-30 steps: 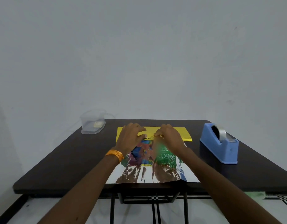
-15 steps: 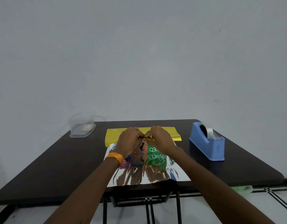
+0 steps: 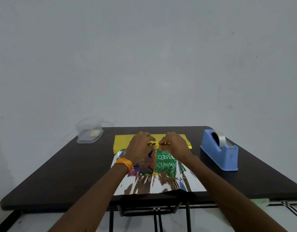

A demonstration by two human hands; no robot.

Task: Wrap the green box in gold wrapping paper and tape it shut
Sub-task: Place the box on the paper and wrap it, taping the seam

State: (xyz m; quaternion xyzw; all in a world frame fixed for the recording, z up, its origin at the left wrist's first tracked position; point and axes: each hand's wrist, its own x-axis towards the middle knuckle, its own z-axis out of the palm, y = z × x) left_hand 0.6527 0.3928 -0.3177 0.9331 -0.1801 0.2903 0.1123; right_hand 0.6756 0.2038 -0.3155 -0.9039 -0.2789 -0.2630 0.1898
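1. The left hand (image 3: 141, 148) hovers over the far left part of the box (image 3: 165, 163). Its fingers are curled down and drawn in narrow, and the fingertips pinch a thin gold edge of the paper (image 3: 161, 183).
2. The right hand (image 3: 175, 147) is just beside it, over the far right part of the box. Its fingers are curled the same way and pinch the same gold edge. The two sets of fingertips are nearly touching, and the edge runs straight between them.
3. Whether the palms rest on the box cannot be told, as the backs of the hands hide what is under them.
4. The box lies in the middle of the bench (image 3: 60, 173), on top of the paper. Its visible face is green with white lettering that reads upside down from here, and there is a many-coloured picture on its left part.
5. Near the person the paper shows its silver, mirror-like side, creased and reaching the front edge of the bench. Beyond the hands a strip shows gold and lies flat.
6. An orange band (image 3: 124, 164) sits on the left wrist.
7. A blue dispenser (image 3: 219, 153) with a roll of tape (image 3: 220, 141) stands to the right, well apart from the paper.
8. A clear tub (image 3: 89, 133) stands at the far left corner, with a small pale thing inside.
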